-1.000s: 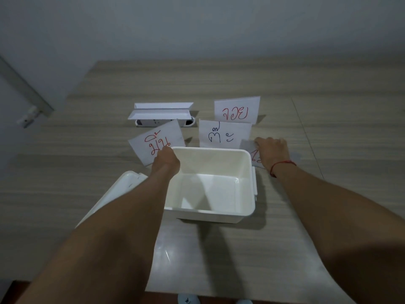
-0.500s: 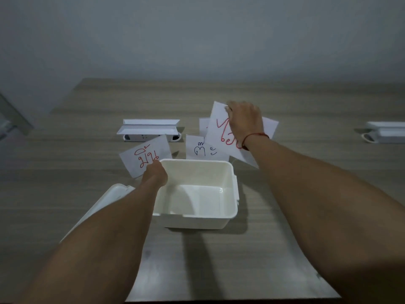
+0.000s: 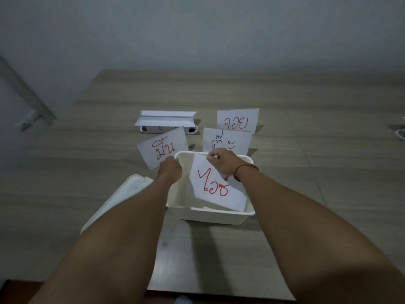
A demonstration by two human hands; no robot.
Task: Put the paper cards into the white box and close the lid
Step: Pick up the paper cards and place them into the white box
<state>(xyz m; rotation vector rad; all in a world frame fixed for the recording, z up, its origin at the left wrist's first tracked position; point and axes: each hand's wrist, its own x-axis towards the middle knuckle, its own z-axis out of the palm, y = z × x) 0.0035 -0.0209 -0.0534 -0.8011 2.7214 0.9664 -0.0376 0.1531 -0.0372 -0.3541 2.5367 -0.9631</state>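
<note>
The white box (image 3: 210, 216) stands open in the middle of the table. My right hand (image 3: 223, 163) pinches a paper card with red writing (image 3: 215, 187) by its top edge, and the card hangs tilted inside the box. My left hand (image 3: 170, 168) grips the box's far left rim corner. Three more cards stand behind the box: one with red writing (image 3: 163, 145) at the left, one with blue writing (image 3: 226, 143) in the middle, one with red writing (image 3: 237, 120) further back. The white lid (image 3: 122, 196) lies left of the box, partly under my left forearm.
A folded white paper stand on a small white device (image 3: 166, 121) sits at the back left of the wooden table (image 3: 328, 172). Another white object (image 3: 401, 133) shows at the right edge. A wall runs behind the table.
My right hand lifted a red-lettered card from the table right of the box, raised it over the back cards, then brought it down into the box. My left hand stayed on the rim.
</note>
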